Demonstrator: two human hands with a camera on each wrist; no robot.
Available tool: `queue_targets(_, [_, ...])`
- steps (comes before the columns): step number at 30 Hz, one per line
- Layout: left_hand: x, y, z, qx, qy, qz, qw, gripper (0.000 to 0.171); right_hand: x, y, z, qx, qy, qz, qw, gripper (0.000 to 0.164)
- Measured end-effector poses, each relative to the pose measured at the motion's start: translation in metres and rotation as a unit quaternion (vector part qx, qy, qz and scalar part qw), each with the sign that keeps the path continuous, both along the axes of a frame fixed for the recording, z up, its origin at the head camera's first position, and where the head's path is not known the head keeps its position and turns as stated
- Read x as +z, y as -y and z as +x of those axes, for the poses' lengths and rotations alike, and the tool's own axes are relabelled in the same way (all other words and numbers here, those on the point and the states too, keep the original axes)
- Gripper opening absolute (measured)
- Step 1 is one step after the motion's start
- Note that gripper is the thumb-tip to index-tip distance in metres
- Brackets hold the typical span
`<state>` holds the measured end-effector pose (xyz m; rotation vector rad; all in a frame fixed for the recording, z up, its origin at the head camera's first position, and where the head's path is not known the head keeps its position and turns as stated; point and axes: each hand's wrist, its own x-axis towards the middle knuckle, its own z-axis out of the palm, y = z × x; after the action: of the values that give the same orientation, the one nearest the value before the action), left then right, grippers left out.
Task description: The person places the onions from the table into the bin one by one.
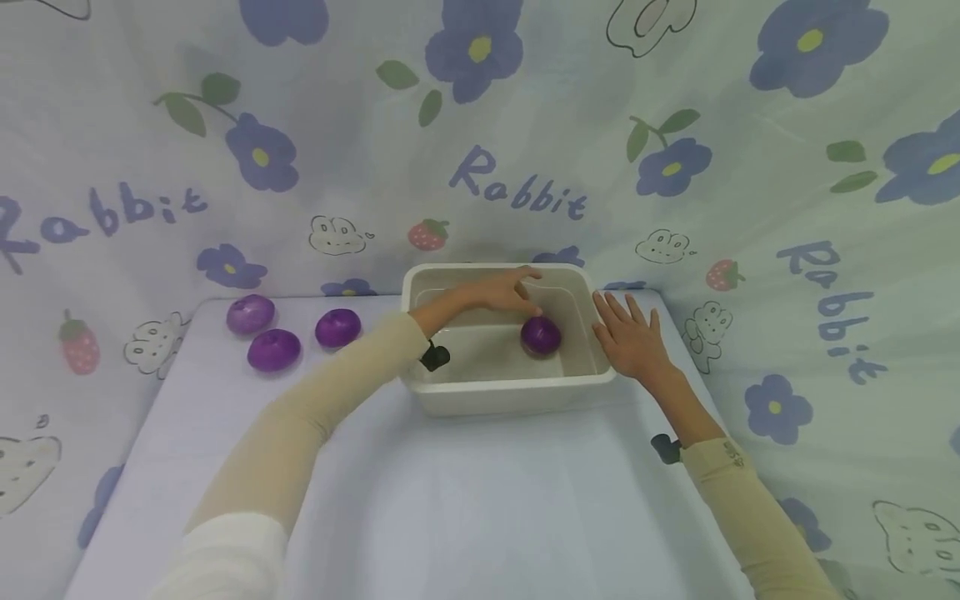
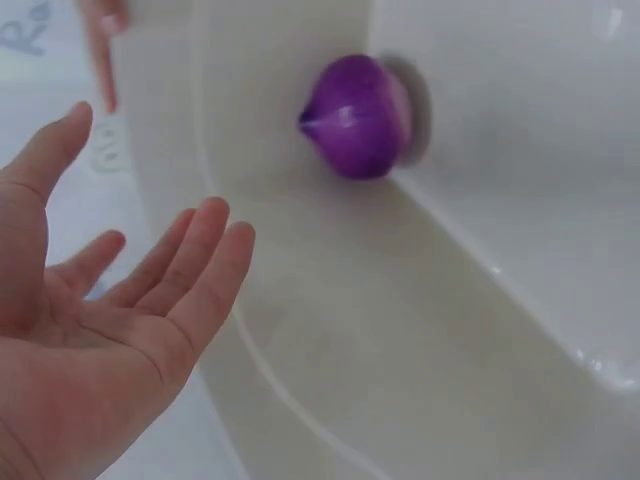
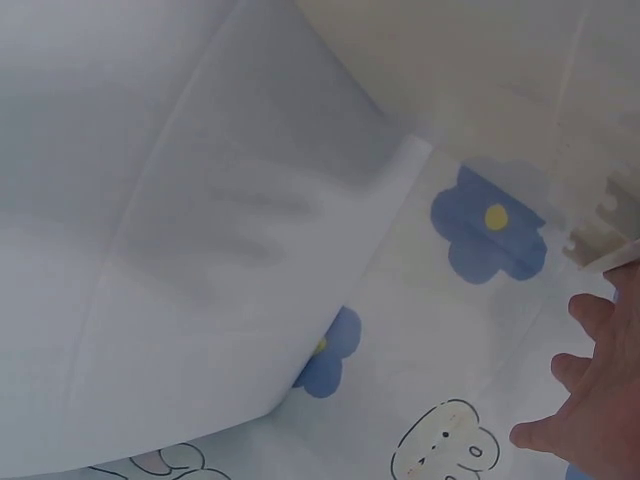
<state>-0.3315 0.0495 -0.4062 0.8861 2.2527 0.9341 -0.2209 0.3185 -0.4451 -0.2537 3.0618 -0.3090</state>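
A purple onion lies in the right part of a white plastic bin, its pointed tip showing in the left wrist view. My left hand reaches over the bin, fingers spread and loosely bent with nothing in them. In the left wrist view a gap shows between that hand and the onion. Beside the bin's right wall is my right hand, its straight fingers right at the rim. Part of this hand shows at the edge of the right wrist view.
To the left of the bin, three more purple onions, one paler, one nearer the front and one closer to the bin, sit on the white-covered table. A curtain printed with flowers and rabbits hangs behind and around the table.
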Motion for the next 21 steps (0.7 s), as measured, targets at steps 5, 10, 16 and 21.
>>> queue_targets(5, [0.015,0.025,0.010,0.019,0.002,0.047,0.9987,0.078,0.000,0.000,0.001,0.000,0.001,0.005,1.000,0.061])
queue_targets(10, [0.022,0.054,0.019,0.033,-0.003,0.084,0.9959,0.078,0.002,0.001,0.002,-0.003,0.004,0.002,1.000,0.060])
queue_targets(16, [0.029,0.090,0.037,0.061,-0.012,0.105,0.9925,0.077,0.001,0.002,0.001,-0.003,0.006,0.000,1.000,0.060])
queue_targets(21, [0.033,0.123,0.052,0.081,-0.009,0.128,0.9885,0.075,-0.002,0.000,0.001,-0.002,0.001,-0.002,1.000,0.061])
